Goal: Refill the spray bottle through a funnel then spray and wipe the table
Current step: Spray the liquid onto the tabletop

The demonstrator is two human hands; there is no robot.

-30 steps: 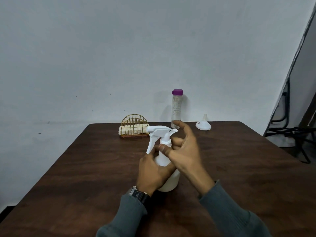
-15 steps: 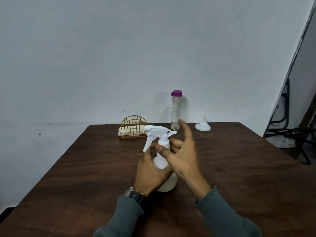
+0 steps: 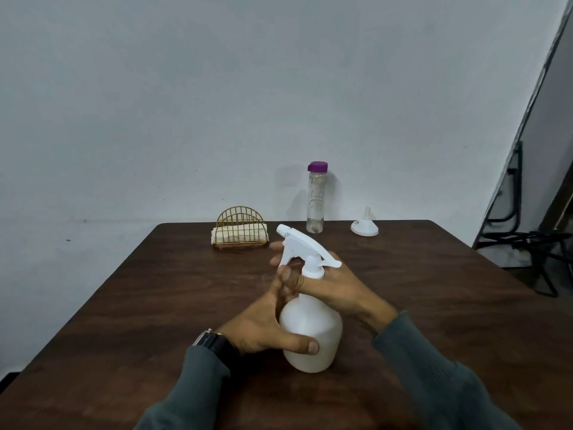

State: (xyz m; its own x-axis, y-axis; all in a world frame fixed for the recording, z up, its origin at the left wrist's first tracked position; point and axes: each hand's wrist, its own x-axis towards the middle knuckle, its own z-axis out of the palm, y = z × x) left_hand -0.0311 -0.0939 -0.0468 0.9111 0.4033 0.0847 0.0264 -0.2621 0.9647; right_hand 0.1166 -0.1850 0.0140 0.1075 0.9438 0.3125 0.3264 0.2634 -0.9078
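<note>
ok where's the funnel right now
In the head view, the funnel sits upside down at the far edge of the table, just right of the purple-capped bottle.

My left hand (image 3: 263,327) grips the spray bottle (image 3: 313,327) low on its body, thumb laid across the near side, a watch (image 3: 210,339) on that wrist. My right hand (image 3: 338,290) comes in from the right and curls round the bottle's neck, fingertips (image 3: 274,261) showing past its far side. Both forearms are in grey sleeves (image 3: 434,367).
</note>
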